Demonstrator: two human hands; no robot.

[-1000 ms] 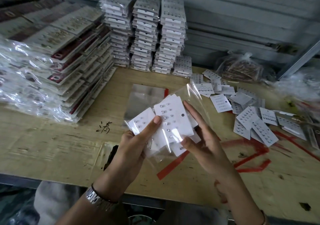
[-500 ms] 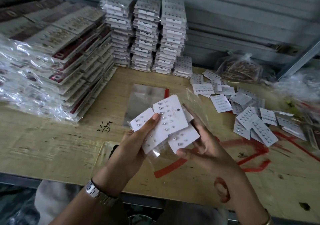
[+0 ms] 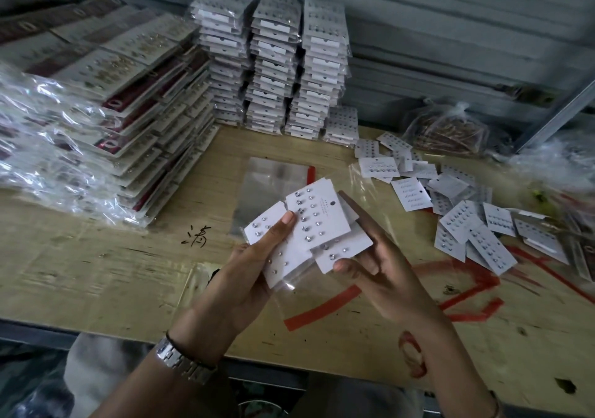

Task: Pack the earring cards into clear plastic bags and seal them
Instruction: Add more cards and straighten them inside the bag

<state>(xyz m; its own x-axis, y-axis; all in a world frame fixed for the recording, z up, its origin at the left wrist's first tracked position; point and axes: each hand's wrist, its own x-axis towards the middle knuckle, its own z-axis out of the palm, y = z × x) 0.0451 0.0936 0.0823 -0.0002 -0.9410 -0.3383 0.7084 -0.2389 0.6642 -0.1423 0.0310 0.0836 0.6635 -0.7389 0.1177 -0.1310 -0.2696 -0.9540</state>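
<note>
The left hand (image 3: 244, 276) has its grip clamped on the fanned earring cards (image 3: 318, 211), likely to square them; the right hand (image 3: 389, 276) pinches their 4 o'clock corner against the clear bag (image 3: 302, 292).

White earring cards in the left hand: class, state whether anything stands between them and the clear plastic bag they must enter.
Nothing visible does. The fanned white earring cards, gripped by the left hand, overlap the clear plastic bag that the right hand holds. Whether the bag's mouth is open cannot be told.
</note>
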